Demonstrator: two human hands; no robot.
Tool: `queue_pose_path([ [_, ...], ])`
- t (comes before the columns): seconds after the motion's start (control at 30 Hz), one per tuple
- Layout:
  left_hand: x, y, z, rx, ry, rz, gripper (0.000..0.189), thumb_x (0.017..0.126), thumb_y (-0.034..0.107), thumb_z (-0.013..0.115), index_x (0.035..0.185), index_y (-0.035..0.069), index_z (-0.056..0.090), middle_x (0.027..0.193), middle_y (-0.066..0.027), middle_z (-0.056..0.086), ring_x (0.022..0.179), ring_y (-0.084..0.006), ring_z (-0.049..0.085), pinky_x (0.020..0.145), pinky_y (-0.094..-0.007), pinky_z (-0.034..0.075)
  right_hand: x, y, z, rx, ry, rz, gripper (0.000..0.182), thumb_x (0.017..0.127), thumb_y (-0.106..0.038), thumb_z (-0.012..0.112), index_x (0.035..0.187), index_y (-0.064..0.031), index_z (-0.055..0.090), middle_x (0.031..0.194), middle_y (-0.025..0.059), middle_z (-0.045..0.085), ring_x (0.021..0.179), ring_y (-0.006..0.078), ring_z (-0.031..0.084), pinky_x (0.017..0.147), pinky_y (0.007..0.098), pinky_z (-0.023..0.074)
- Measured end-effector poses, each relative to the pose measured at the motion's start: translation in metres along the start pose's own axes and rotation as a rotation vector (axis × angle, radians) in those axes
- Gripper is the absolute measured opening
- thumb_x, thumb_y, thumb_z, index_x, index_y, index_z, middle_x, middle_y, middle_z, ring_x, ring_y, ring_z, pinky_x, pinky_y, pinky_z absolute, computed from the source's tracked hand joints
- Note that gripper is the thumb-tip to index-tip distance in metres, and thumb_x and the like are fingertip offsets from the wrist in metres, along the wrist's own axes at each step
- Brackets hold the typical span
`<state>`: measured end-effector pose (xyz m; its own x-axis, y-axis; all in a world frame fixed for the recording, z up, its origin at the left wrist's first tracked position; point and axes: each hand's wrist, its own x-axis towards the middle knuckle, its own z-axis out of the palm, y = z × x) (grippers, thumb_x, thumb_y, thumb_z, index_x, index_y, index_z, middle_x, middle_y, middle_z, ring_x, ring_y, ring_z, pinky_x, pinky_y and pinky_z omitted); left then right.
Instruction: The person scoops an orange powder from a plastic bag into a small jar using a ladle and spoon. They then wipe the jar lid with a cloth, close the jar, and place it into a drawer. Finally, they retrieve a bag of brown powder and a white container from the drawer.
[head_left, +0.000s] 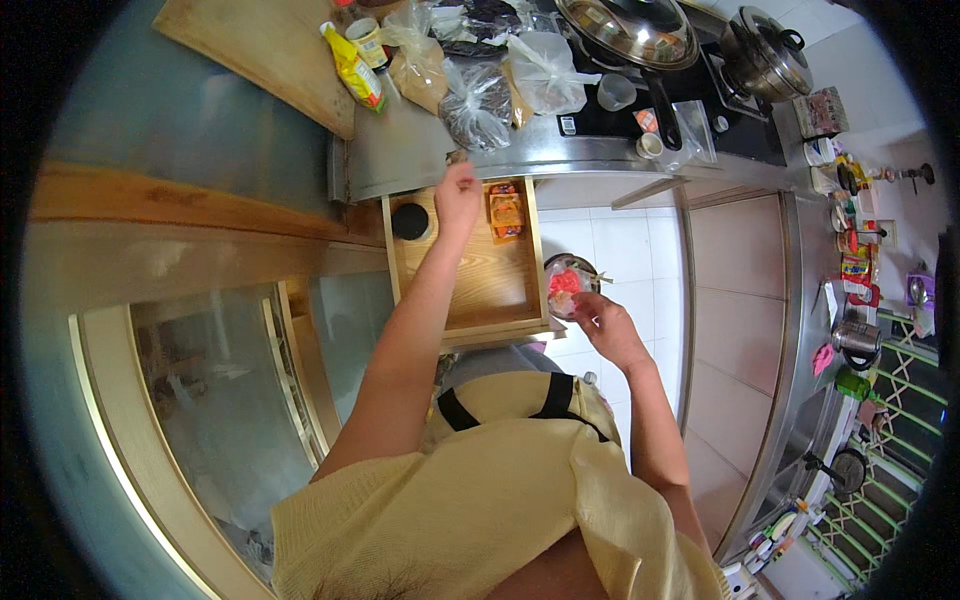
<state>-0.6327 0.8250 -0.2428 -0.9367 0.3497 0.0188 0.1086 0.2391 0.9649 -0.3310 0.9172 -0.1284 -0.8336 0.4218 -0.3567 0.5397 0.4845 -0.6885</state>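
My left hand (459, 199) reaches over the open wooden drawer (487, 281) to the counter's front edge. Its fingers are closed on a small brownish thing (456, 157), too small to make out. Inside the drawer are a round container with a black lid (410, 221) at the left and orange packets (505, 211) at the right. My right hand (616, 334) is over the near rim of a waste bin (592, 268), fingers curled. A red and white plastic bag (564, 282) shows in the bin. Whether the right fingertips hold anything is unclear.
Along the steel counter (390, 154) stand a yellow packet (354, 69), tied plastic bags (476, 105) and a jar (366, 41). A lidded frying pan (634, 34) sits on the stove, its handle pointing towards me. A pot (765, 56) is farther right. White floor tiles (622, 240) lie beside the drawer.
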Motion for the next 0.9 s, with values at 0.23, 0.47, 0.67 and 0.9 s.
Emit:
queue_pose_path([
  [0.23, 0.086, 0.045, 0.019, 0.441, 0.055, 0.285, 0.039, 0.081, 0.015, 0.066, 0.118, 0.002, 0.060, 0.119, -0.0163, 0.056, 0.104, -0.0307, 0.057, 0.087, -0.0401, 0.048, 0.008, -0.006, 0.007, 0.029, 0.044, 0.028, 0.024, 0.085, -0.008, 0.062, 0.109, -0.0042, 0.062, 0.094, 0.0151, 0.069, 0.085, 0.0331, 0.066, 0.075, 0.0406, 0.0530],
  [0.47, 0.113, 0.046, 0.034, 0.683, 0.017, 0.226, 0.044, 0.080, 0.028, 0.070, 0.116, 0.004, 0.061, 0.122, -0.0126, 0.054, 0.113, -0.0329, 0.051, 0.093, -0.0427, 0.046, 0.007, -0.016, 0.005, 0.038, 0.015, 0.105, 0.025, 0.085, -0.008, 0.061, 0.111, -0.0054, 0.060, 0.096, 0.0153, 0.067, 0.085, 0.0322, 0.066, 0.075, 0.0402, 0.0529],
  [0.67, 0.123, 0.036, 0.037, 0.710, 0.013, 0.187, 0.040, 0.079, 0.029, 0.071, 0.111, 0.004, 0.064, 0.117, -0.0123, 0.056, 0.112, -0.0324, 0.052, 0.092, -0.0428, 0.047, 0.006, -0.011, 0.010, 0.039, 0.035, 0.075, 0.026, 0.086, -0.008, 0.061, 0.111, -0.0043, 0.060, 0.098, 0.0164, 0.066, 0.085, 0.0325, 0.065, 0.074, 0.0404, 0.0528],
  [0.9, 0.130, 0.048, 0.037, 0.738, -0.042, 0.139, 0.035, 0.081, 0.029, 0.069, 0.106, 0.004, 0.066, 0.111, -0.0152, 0.059, 0.104, -0.0343, 0.058, 0.087, -0.0435, 0.049, 0.015, -0.019, 0.015, 0.026, -0.027, 0.079, 0.025, 0.086, -0.009, 0.060, 0.111, -0.0039, 0.060, 0.101, 0.0183, 0.065, 0.088, 0.0342, 0.065, 0.077, 0.0420, 0.0522],
])
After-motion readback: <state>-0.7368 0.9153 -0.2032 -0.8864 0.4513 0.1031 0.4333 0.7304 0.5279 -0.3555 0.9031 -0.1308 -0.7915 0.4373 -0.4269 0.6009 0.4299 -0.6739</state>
